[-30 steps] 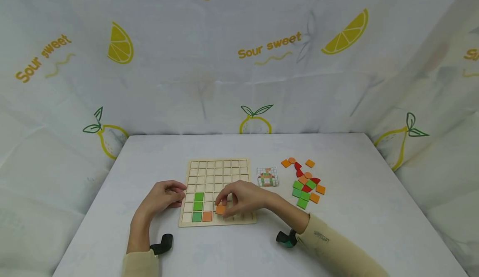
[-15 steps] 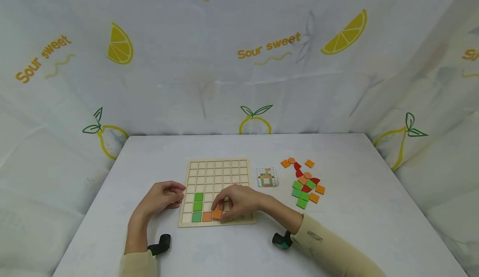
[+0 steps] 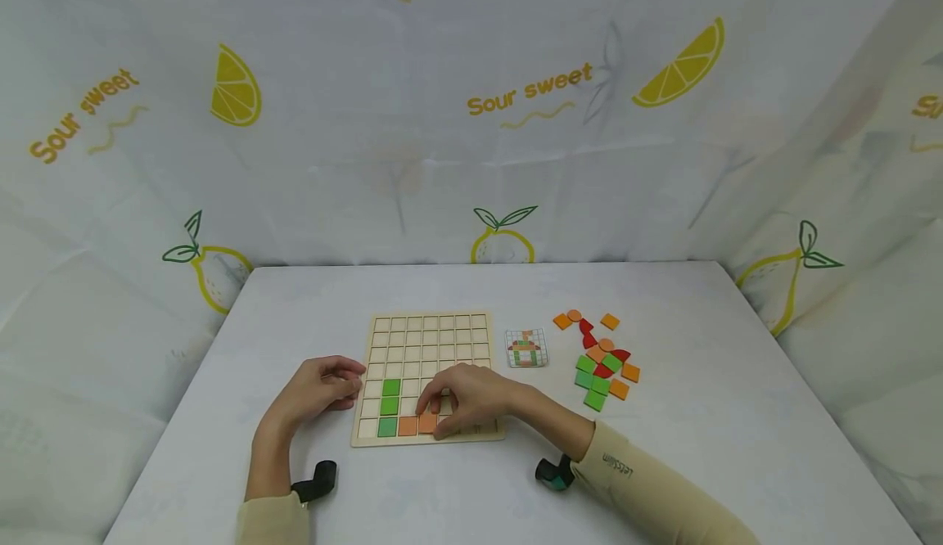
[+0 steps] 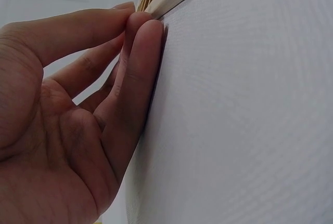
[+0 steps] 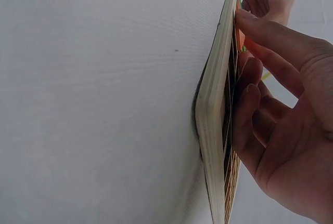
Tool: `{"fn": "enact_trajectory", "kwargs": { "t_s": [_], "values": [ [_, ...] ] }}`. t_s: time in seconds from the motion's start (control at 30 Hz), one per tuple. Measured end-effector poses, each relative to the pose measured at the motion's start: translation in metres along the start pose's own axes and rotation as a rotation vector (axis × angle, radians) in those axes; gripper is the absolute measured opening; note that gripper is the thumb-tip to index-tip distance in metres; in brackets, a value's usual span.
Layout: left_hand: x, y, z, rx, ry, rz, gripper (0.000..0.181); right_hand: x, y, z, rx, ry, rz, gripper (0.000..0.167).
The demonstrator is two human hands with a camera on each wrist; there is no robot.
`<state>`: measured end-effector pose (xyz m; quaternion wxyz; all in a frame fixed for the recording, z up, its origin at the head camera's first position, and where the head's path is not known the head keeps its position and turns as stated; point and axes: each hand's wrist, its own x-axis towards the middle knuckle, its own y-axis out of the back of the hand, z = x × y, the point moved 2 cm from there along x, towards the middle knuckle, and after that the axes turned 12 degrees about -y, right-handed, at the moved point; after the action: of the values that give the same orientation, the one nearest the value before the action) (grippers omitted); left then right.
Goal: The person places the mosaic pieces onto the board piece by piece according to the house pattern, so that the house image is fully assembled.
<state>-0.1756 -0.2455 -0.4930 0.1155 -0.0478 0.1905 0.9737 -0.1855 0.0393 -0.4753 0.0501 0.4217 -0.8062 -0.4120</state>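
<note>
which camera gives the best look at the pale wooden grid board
The head view: it shows the pale wooden grid board from above, with most of its squares, though the right hand covers part. The left wrist view shows only a piece at the top; the right wrist view shows it nearly edge-on.

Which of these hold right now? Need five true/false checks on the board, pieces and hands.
1. The right hand is at an orange tile in the nearest row of the grid board. True.
2. The left hand rests on the pattern card. False: it is at the board's left edge.
3. Three green tiles form one column on the board. True.
4. In the head view, the card lies left of the board. False: it lies right.
5. Red pieces sit in the board's cells. False: those visible lie on the table, beyond the card.
</note>
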Motion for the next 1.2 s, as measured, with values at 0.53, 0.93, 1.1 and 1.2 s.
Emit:
{"fn": "enact_trajectory", "kwargs": {
  "t_s": [0.53,0.93,1.1,1.2],
  "values": [
    [0.000,-0.001,0.001,0.011,-0.006,0.010,0.031,-0.005,0.002,0.001,0.052,0.024,0.002,0.027],
    [0.001,-0.002,0.000,0.019,-0.003,0.017,0.031,-0.029,0.028,0.015,0.116,-0.046,0.052,0.026],
    [0.001,-0.002,0.000,0.011,0.001,0.016,0.032,-0.043,0.048,0.029,0.121,-0.082,0.104,0.028],
    [0.001,-0.001,-0.001,0.004,0.006,0.016,0.032,-0.054,0.062,0.038,0.124,-0.099,0.150,0.030]
  ]
}}
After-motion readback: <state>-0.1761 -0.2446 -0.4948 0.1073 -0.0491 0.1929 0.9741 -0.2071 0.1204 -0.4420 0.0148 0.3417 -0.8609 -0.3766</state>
